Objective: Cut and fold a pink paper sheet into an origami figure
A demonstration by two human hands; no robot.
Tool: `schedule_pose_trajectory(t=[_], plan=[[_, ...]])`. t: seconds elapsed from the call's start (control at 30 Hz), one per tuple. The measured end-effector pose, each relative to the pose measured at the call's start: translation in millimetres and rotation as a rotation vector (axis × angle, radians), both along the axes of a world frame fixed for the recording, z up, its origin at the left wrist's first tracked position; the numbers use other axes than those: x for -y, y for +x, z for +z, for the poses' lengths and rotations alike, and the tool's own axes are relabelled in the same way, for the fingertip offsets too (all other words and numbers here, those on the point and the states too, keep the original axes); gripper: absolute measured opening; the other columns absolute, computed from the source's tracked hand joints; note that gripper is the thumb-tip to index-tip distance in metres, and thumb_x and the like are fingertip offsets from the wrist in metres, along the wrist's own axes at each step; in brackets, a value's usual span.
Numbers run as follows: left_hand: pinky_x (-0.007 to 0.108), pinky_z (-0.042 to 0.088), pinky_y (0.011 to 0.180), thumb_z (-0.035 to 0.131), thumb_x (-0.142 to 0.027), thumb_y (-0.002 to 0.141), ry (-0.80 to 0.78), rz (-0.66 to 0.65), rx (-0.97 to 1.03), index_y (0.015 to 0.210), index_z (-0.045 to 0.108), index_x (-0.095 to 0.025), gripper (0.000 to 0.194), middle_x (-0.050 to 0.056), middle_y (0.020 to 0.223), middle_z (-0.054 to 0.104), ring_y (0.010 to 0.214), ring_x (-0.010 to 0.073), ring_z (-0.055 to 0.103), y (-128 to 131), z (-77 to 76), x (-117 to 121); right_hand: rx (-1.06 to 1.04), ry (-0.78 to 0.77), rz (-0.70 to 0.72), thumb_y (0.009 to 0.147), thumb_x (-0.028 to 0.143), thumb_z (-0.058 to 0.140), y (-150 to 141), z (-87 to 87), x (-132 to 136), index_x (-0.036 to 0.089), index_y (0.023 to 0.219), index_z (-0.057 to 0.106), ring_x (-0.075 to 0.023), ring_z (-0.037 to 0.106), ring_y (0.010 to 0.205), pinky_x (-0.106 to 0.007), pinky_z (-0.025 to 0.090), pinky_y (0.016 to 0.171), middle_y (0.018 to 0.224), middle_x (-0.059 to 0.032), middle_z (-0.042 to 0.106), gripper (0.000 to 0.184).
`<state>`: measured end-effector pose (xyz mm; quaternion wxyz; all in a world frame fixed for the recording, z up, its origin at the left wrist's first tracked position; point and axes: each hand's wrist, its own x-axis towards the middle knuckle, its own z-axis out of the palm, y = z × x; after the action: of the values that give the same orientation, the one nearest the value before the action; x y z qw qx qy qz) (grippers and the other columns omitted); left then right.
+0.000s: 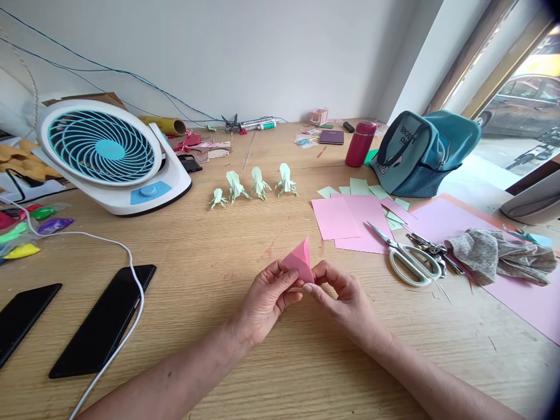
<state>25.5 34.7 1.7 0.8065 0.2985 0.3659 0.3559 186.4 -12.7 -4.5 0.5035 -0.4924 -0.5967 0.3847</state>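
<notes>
A folded piece of pink paper [298, 261], with a pointed top and a raised flap, is held just above the table. My left hand [271, 290] pinches it between thumb and fingers from the left. At its lower right corner, my right hand [343, 297] grips the edge with thumb and forefinger. Behind them stand several pale green folded-paper insects [259, 183] in a row. Flat pink paper sheets [335, 220] lie to the right, and beside them rests a pair of white-handled scissors [413, 263].
A white fan [105, 151] stands at the left, with two black phones [105, 321] and a white cable [131, 256] nearer. Toward the right are keys [437, 252], a grey cloth [485, 256], a red flask [361, 143] and a blue bag [420, 154].
</notes>
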Motion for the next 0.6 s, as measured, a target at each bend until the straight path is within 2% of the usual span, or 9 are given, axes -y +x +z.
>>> schedule_pose_trajectory(t=[0.13,0.33,0.43,0.5,0.6], plan=[[0.016,0.047,0.049,0.086,-0.035,0.068,0.144,-0.052,-0.059,0.082,0.068,-0.015,0.031,-0.002,0.07,0.061,0.061,0.0075,0.054,0.0,-1.6,-3.2,0.079,0.095,-0.063,0.093,0.032,0.061,5.1,-2.2,-0.9,0.02,0.076,0.062,-0.0137,0.056,0.067,-0.026,0.046,0.065,0.071,0.0003,0.061,0.021],[0.02,0.046,0.054,0.078,-0.035,0.077,0.687,-0.141,-0.292,0.074,0.067,-0.014,0.024,0.0,0.071,0.058,0.066,0.0106,0.051,-6.9,0.4,-22.1,0.262,0.222,-0.079,0.094,0.021,0.058,10.5,3.6,-0.6,0.021,0.075,0.056,-0.0127,0.052,0.063,-0.025,0.042,0.059,0.071,0.0008,0.055,0.018],[0.021,0.043,0.058,0.073,-0.034,0.083,0.899,-0.14,-0.388,0.073,0.067,-0.015,0.023,0.0,0.071,0.056,0.07,0.0119,0.051,-10.2,3.6,-26.3,0.328,0.273,-0.071,0.093,0.017,0.057,13.2,5.1,-0.8,0.021,0.077,0.058,-0.0129,0.052,0.064,-0.026,0.042,0.058,0.073,-0.0003,0.055,0.017],[0.022,0.042,0.058,0.072,-0.036,0.084,0.984,-0.111,-0.419,0.073,0.068,-0.015,0.024,0.0,0.069,0.056,0.068,0.0119,0.05,-11.3,5.9,-26.1,0.334,0.282,-0.07,0.093,0.017,0.058,14.7,4.6,-1.3,0.021,0.079,0.06,-0.013,0.053,0.064,-0.026,0.043,0.058,0.074,-0.0006,0.056,0.015],[0.023,0.041,0.058,0.072,-0.037,0.084,1.026,-0.07,-0.417,0.071,0.07,-0.015,0.025,0.0,0.067,0.057,0.064,0.0114,0.05,-11.1,7.0,-23.8,0.308,0.276,-0.065,0.093,0.018,0.06,15.7,4.2,-2.2,0.021,0.082,0.063,-0.0141,0.056,0.067,-0.027,0.045,0.06,0.075,-0.0016,0.059,0.011]])
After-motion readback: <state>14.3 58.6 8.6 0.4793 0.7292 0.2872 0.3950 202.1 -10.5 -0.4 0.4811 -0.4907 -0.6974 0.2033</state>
